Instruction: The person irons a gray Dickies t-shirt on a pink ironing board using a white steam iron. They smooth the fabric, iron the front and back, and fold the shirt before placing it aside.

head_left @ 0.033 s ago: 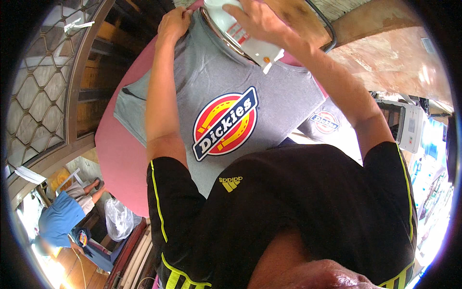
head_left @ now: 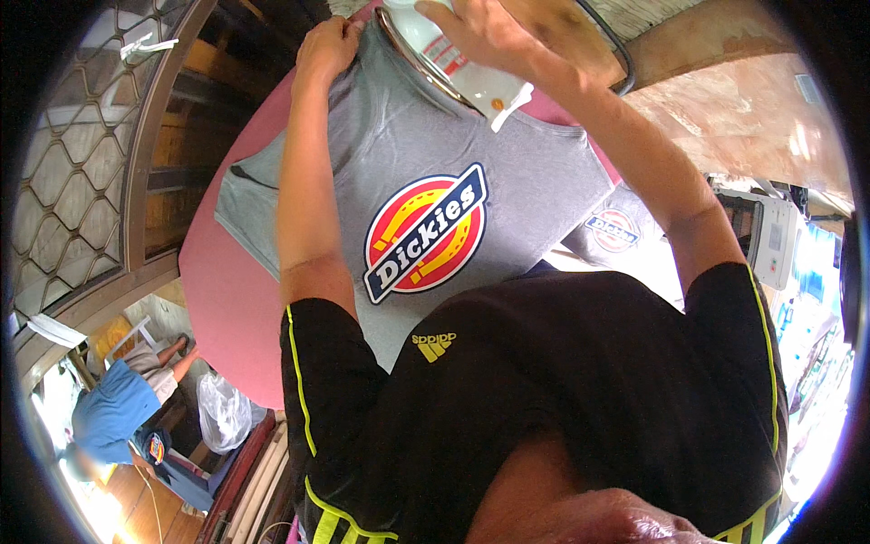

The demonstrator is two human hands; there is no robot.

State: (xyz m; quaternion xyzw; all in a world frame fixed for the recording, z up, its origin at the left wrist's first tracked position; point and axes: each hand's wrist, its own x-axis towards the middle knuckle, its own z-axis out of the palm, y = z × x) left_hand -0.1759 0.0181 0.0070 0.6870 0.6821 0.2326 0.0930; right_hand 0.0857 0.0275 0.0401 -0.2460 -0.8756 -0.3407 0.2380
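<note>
A grey T-shirt [head_left: 535, 181] with a round red and yellow print lies spread over a pink-covered board [head_left: 227, 317] in front of me. My left hand [head_left: 328, 47] is at its far left edge, fingers closed on the fabric. At the far middle, my right hand [head_left: 494, 38] is wrapped round the top of a white clothes iron [head_left: 476, 86] with a shiny metal base. The iron is tilted on the shirt's far part; its handle is mostly hidden by my hand.
A second grey printed garment [head_left: 607, 231] lies at the right. Beyond it stands a white box-shaped appliance [head_left: 775, 240]. A metal lattice gate [head_left: 72, 181] rises on the left. At lower left, a person in a blue shirt [head_left: 118, 412] bends near a clear plastic bag [head_left: 222, 412].
The iron and my right hand have shifted slightly to the left and away from me. My left hand stays at the shirt's edge.
</note>
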